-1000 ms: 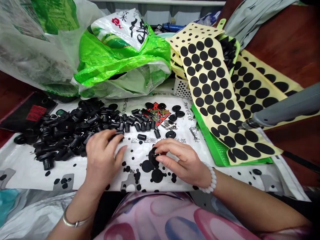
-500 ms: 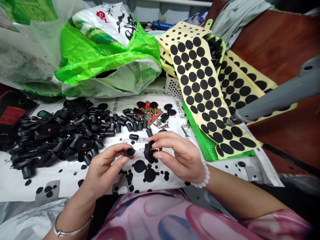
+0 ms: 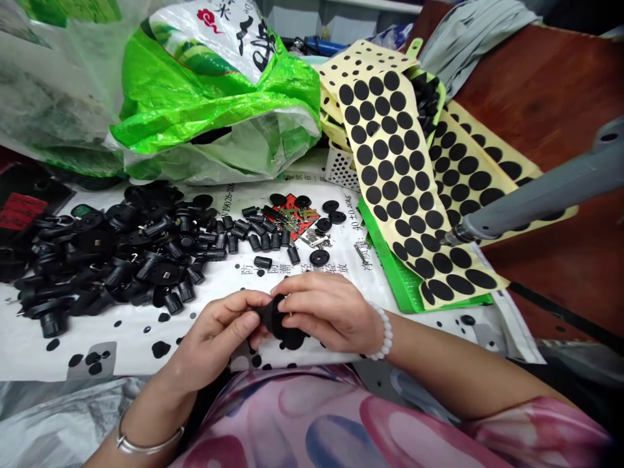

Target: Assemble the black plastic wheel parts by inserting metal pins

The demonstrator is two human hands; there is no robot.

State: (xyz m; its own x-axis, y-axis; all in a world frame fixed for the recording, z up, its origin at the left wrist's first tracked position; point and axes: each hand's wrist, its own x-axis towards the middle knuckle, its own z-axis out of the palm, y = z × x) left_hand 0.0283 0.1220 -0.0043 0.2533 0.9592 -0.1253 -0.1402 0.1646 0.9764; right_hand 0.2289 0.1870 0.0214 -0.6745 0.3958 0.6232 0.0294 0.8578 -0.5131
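Note:
My left hand [image 3: 219, 335] and my right hand [image 3: 325, 312] meet near the table's front edge, both closed round a black round plastic part [image 3: 279, 323] held between them. The small black cap taken by the left fingers is hidden behind the part and my fingertips. A heap of black plastic parts [image 3: 112, 257] lies to the left on the white printed sack [image 3: 205, 312]. A row of small black caps [image 3: 263, 242] sits just beyond my hands.
Yellow sheets of black round pads [image 3: 404, 182] drape over a green tray [image 3: 414, 286] at the right. A green and white plastic bag [image 3: 214, 97] stands at the back. A grey tool [image 3: 536, 198] pokes in from the right. Small metal pieces [image 3: 312, 237] lie beyond the caps.
My left hand picked a small black cap from the pile and brought it to the round part in my right hand. Both hands have come together and moved slightly nearer to me.

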